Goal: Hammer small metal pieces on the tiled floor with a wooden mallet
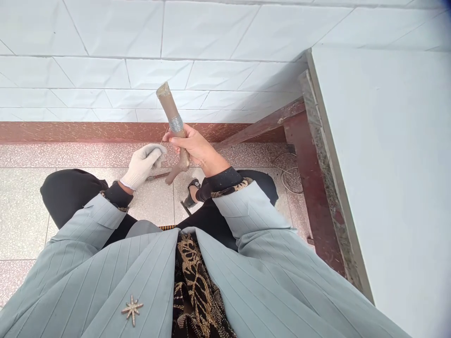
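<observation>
My right hand (192,145), bare, is closed around a brown wooden stick (170,108) held tilted, its blunt end up toward the wall. Just above my fingers a band of silvery wire (176,124) is wound round the stick. Below the hand, the stick bends and forks into a knobbly lower end (178,171). On the left, my left hand (143,164) wears a white knitted glove, its fingers pinched together. A thin strand of wire (164,136) runs from near the band down to those gloved fingertips, which hide its end.
A thin dark rod (158,177) shows beyond the glove, low near the floor. To the right stands a white-topped table (380,155) with a reddish-brown frame (313,188). A loose coil of wire (287,176) lies under it. Ahead is a white tiled wall (105,72).
</observation>
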Demonstrator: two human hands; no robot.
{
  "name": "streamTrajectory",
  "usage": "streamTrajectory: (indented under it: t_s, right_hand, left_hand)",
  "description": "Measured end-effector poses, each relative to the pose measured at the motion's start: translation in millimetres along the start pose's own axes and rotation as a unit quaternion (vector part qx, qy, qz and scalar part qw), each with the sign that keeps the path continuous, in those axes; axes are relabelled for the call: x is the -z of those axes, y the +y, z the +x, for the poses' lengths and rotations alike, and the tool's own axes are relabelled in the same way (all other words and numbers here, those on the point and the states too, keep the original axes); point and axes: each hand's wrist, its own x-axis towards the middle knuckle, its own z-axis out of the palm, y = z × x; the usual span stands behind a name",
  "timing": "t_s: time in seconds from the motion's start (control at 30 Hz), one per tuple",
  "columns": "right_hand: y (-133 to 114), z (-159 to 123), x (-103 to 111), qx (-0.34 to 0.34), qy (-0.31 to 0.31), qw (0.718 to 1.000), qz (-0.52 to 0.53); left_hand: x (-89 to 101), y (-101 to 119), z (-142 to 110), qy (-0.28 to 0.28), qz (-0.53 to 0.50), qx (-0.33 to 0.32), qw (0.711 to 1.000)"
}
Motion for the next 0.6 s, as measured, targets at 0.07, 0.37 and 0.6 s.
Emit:
streamTrajectory:
  t_s: [0.07, 0.37, 0.6]
  right_hand:
    - [3.5, 1.8, -4.1, -0.004, -0.004, 1.000, -0.002]
    - [13.2, 6.5, -15.2, 0.031, 0.035, 0.995, -0.093]
    - [11.3, 4.6, -14.9, 0.058, 0.040, 0.983, -0.172]
  left_hand:
    - [1.1, 0.0, 0.7, -0.014, 0.005, 0.025, 1.000]
    - [-3.1, -1.0, 0.4, -0.005, 0.010, 0.059, 0.998]
    - [-3.6, -3.1, 1.5, 0.052, 0.076, 0.031, 0.995]
